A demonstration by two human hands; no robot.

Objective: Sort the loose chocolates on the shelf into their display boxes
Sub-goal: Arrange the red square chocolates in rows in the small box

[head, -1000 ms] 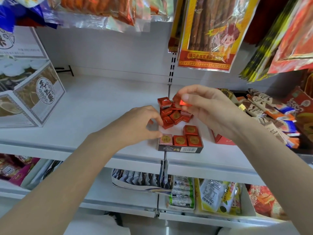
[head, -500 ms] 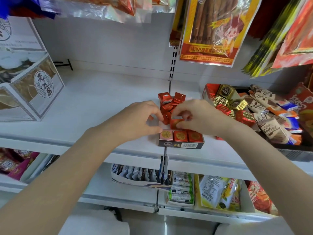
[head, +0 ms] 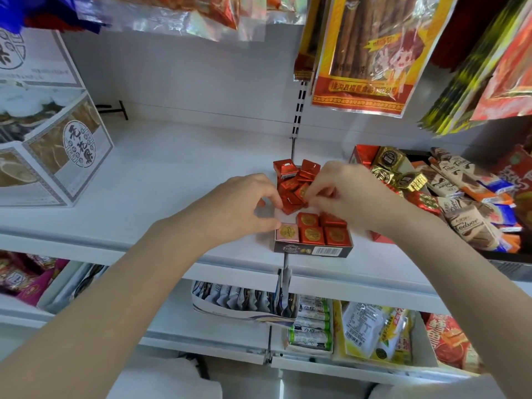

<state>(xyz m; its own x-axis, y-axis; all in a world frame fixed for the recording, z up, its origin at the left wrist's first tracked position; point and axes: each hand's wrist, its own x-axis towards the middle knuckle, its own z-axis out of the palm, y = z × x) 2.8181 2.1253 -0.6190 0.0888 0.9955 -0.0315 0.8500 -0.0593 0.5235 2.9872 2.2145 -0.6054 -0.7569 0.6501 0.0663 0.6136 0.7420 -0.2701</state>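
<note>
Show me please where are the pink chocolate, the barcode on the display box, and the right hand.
pink chocolate (head: 287, 232), head view, middle of its top face.
barcode (head: 327, 250), head view, the display box's front wall.
right hand (head: 342, 194), head view, back of the hand.

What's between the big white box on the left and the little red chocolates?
In the head view, only bare white shelf between the white box and the red chocolates, plus the left hand reaching across.
</note>
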